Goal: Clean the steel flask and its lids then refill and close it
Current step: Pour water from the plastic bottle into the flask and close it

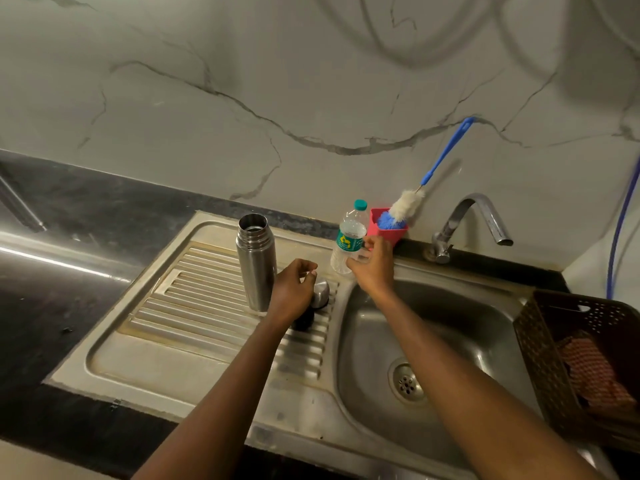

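Marble-backed drainboard (194,355): the open flask (256,261) is stood upright, its lid (322,289) at 4 o'clock under the curled left hand (292,289), grip not discernible. The bottle (351,233) at 3 o'clock is gripped by the right hand (372,268); it should be uncapped, then poured slowly.

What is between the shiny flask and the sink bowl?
The left hand and a steel lid on the ribbed drainboard, seen in the head view.

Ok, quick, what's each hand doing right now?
Left hand: curled over the steel lid; grip cannot be told.
Right hand: holding the plastic water bottle.
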